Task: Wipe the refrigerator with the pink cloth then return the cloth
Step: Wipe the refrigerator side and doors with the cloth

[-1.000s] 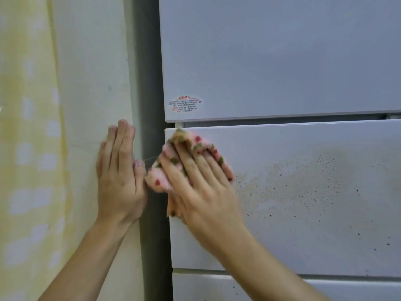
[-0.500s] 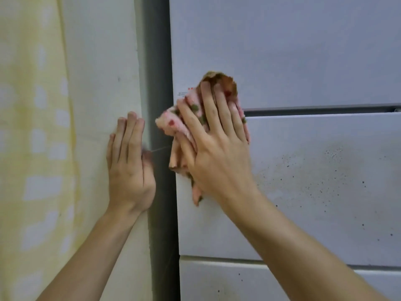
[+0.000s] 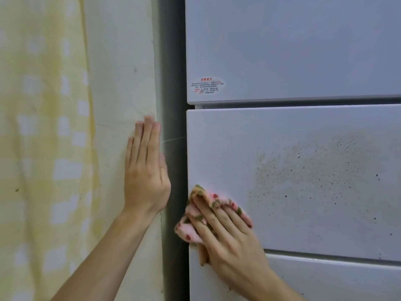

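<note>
The white refrigerator (image 3: pixel 293 51) fills the right side, with an upper door, a middle drawer front (image 3: pixel 227 148) and a lower drawer. Brown specks and a dull stain (image 3: pixel 308 174) cover the middle drawer's right half. The pink cloth (image 3: pixel 191 222), dotted red and green, is bunched against the middle drawer's lower left corner. My right hand (image 3: pixel 230 237) presses it flat against the panel with straight, spread fingers. My left hand (image 3: pixel 146 168) lies flat on the wall left of the refrigerator, fingers straight and pointing up.
A pale wall (image 3: pixel 119 83) stands left of the fridge, with a dark gap (image 3: pixel 172 83) between them. A yellow checked curtain (image 3: pixel 43 148) hangs at the far left. A small oval sticker (image 3: pixel 207 85) sits on the upper door's lower left corner.
My right hand has slid the cloth down from the seam under the upper door to the middle drawer's lower left corner. My left hand stays flat on the wall.
</note>
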{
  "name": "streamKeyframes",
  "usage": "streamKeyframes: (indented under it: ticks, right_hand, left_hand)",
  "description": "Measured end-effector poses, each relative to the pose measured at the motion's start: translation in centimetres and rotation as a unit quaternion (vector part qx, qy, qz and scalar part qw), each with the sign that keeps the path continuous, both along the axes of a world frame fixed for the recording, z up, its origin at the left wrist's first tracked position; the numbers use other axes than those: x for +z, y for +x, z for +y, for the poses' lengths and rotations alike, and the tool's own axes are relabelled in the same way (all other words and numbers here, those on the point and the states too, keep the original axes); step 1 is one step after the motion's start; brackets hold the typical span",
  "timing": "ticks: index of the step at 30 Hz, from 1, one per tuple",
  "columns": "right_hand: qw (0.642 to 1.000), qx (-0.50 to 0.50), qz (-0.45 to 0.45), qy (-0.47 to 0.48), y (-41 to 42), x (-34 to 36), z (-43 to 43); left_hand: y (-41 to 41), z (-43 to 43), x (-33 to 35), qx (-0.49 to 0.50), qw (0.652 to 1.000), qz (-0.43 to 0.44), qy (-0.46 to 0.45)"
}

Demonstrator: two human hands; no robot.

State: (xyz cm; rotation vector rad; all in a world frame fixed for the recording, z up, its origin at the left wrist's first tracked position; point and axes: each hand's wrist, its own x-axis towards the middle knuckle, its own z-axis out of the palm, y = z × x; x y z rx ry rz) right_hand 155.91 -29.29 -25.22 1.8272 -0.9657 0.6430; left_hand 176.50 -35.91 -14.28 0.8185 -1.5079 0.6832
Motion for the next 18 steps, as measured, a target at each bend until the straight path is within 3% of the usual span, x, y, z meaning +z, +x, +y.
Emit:
streamKeyframes:
  ticks: [10,14,18]
  right_hand:
    - [0.982,0.063,-0.151,-0.092,4.1,17.1,-0.9]
    - [0.988,0.052,-0.140,-0.037,4.8,13.0,-0.9]
    - [0.997,0.018,-0.049,0.065,3.6,3.8,0.8]
  left_hand:
    - [-0.2,0.2,-0.1,-0.038,0.999,0.015,0.033]
    - [0.2,-0.1,0.0,-0.060,0.998,0.027,0.027]
    - [0.2,0.1,0.1,-0.058,0.997,0.039,0.019]
